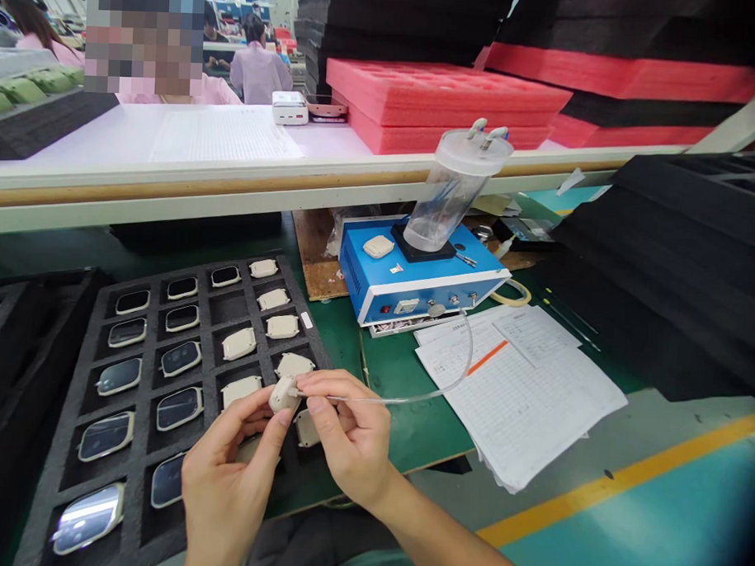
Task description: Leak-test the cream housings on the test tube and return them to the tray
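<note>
My left hand pinches a cream smartwatch case on edge between thumb and fingers. My right hand grips the end of a thin clear tube and brings its tip against the side of the case. Whether the tip is inside a hole cannot be seen. From there the tube curves to the front of a blue test box. Below my hands lies a black foam tray of smartwatch cases, some with dark screens up, others cream side up. One pocket is empty.
A clear cylinder and a loose cream case stand on the blue box. Printed sheets lie to the right. A white shelf crosses ahead, bearing pink foam. Black foam stacks rise at right. People sit beyond.
</note>
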### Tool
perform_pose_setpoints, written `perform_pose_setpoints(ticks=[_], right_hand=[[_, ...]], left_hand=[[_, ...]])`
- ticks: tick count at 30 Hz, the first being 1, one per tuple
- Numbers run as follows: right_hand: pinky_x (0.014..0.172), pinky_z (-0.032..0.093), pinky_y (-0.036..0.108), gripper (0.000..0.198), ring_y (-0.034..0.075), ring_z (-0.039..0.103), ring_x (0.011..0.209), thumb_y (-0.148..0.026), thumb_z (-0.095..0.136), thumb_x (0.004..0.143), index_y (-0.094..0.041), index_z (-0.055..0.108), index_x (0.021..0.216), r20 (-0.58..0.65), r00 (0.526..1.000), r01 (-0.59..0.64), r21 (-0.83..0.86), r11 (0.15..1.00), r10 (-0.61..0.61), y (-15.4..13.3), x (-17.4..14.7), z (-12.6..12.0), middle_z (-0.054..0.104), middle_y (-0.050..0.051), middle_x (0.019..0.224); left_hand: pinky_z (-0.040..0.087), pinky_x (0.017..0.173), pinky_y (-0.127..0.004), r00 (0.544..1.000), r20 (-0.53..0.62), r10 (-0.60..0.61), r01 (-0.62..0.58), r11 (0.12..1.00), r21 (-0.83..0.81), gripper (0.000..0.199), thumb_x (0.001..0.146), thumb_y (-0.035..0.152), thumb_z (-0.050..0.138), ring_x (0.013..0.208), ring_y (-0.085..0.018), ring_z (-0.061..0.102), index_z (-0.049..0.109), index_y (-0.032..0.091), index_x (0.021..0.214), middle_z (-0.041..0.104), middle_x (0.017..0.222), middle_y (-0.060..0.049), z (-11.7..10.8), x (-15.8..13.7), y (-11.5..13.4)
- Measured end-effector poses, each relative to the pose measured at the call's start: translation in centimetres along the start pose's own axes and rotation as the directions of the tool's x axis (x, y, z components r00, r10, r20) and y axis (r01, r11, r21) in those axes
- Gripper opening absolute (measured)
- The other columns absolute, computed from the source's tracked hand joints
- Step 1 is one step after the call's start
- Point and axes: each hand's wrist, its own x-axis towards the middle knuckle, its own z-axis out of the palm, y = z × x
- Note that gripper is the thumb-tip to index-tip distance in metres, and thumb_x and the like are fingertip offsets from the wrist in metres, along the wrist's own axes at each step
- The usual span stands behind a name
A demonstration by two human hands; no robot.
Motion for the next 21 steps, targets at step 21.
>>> perform_pose_setpoints(ticks=[21], right_hand=[[0.078,0.07,0.037,0.024,0.022,0.082,0.087,-0.041,0.068,0.102,-0.021,0.075,0.112,-0.156,0.932,-0.292,0.211,0.933,0.327,0.0,-1.3,0.3,0.082,0.008,0.1]], left_hand=[[0.057,0.09,-0.029,0.953,0.166,-0.254,0.304,0.792,-0.529,0.038,0.085,0.044,0.086,0.098,-0.02,0.073,0.074,0.018,0.109,0.079,0.106,-0.009,-1.3,0.2,0.6]])
